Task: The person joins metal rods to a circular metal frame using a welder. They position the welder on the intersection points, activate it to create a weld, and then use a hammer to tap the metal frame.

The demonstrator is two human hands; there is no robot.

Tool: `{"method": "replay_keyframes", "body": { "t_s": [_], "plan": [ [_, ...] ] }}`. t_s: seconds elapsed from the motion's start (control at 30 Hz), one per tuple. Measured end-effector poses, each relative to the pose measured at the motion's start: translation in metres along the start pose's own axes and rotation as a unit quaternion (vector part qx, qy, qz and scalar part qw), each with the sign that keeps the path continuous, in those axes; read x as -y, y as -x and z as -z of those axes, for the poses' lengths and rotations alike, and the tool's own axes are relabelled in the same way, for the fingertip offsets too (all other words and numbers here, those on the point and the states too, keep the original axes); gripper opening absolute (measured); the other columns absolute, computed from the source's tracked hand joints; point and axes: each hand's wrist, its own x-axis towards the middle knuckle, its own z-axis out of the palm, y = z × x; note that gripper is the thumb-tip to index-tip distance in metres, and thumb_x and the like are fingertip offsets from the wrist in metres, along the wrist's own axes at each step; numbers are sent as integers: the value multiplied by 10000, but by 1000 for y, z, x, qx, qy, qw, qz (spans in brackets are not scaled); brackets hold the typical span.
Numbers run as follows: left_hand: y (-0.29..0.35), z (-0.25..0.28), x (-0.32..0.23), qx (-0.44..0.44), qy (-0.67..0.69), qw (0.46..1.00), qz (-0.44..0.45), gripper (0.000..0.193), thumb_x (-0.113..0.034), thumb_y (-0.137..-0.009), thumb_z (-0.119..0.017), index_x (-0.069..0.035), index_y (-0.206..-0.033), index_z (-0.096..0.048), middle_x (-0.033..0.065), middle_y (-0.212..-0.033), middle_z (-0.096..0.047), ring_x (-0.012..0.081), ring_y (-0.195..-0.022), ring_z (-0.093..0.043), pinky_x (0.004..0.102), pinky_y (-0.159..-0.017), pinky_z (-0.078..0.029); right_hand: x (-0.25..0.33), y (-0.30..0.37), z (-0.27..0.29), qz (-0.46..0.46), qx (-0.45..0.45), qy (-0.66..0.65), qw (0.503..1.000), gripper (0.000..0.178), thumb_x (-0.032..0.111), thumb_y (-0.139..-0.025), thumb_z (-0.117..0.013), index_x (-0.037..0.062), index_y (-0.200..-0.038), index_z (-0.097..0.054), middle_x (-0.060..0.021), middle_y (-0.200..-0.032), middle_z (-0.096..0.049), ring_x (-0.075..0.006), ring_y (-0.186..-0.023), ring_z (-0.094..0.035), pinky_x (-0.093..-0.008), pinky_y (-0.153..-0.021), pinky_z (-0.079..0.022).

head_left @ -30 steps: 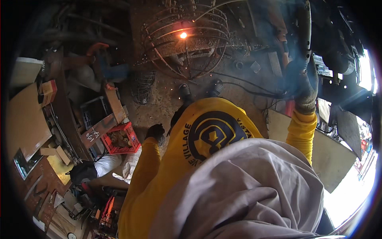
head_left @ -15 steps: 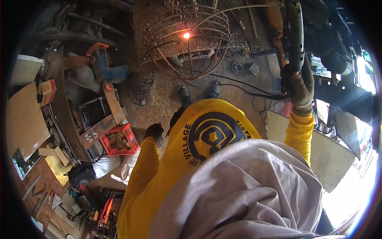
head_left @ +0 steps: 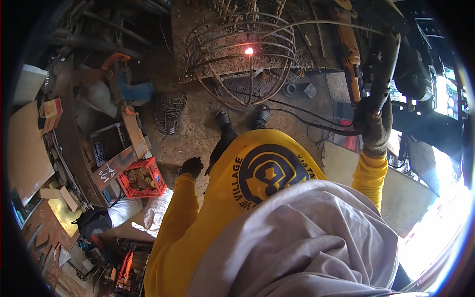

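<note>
My gloved right hand (head_left: 374,126) is closed around the handle of a welding electrode holder (head_left: 386,74). From its far end a long, thin welding rod (head_left: 326,22) runs left over a round steel-bar cage (head_left: 292,60). A small spot on the cage glows red-orange, and the rod's tip appears a short distance from it. The cage consists of curved hoops joined by bent bars and overhangs the near edge of a dark metal worktable (head_left: 180,49). My left hand (head_left: 192,167), in a dark glove, hangs low at my side with its fingers curled and nothing visible in them.
Beside the holder lies an orange angle grinder (head_left: 350,59). Black cable (head_left: 307,119) loops from my right hand past my feet. A wire basket (head_left: 170,113) stands on the floor to the left, beyond a red crate (head_left: 157,179) of metal pieces. A pale board (head_left: 396,193) is at right.
The glow on the cage has become smaller and redder. The rod's tip has drawn away from it, and the holder's far end has tilted right. The whole view has shifted slightly.
</note>
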Motion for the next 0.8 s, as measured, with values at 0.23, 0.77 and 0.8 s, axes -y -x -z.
{"method": "replay_keyframes", "body": {
  "t_s": [0.23, 0.77, 0.8],
  "plan": [
    [-19, 1, 10, 40, 62, 997, 17, 265, -262, -902, -574, -98, -1012, -751, 105, -1111, -712, 294, -1062, -672, 433, -908, -542, 22, 19, -21, -17, -44, 36, 998, 654, 390, -921, -729, -31, -1318, -423, -93, -826, -609, -133, -539, -585, -238, -433, -473],
    [-9, 4, 90, 9, 13, 1000, -20, 313, -277, -907, -541, -55, -1034, -722, 158, -1021, -728, 340, -998, -687, 467, -881, -538, -5, 67, -55, 23, -227, -2, 974, 521, 276, -932, -734, 8, -1277, -450, -122, -881, -642, -163, -573, -600, -273, -486, -479],
    [0, 11, 90, 10, 21, 1000, -1, 317, -279, -907, -537, -53, -1029, -722, 161, -1017, -728, 345, -993, -687, 471, -876, -538, -10, 64, -55, 28, -248, -1, 968, 510, 259, -933, -733, 10, -1277, -452, -122, -881, -643, -165, -576, -603, -274, -487, -480]
  ]
}}
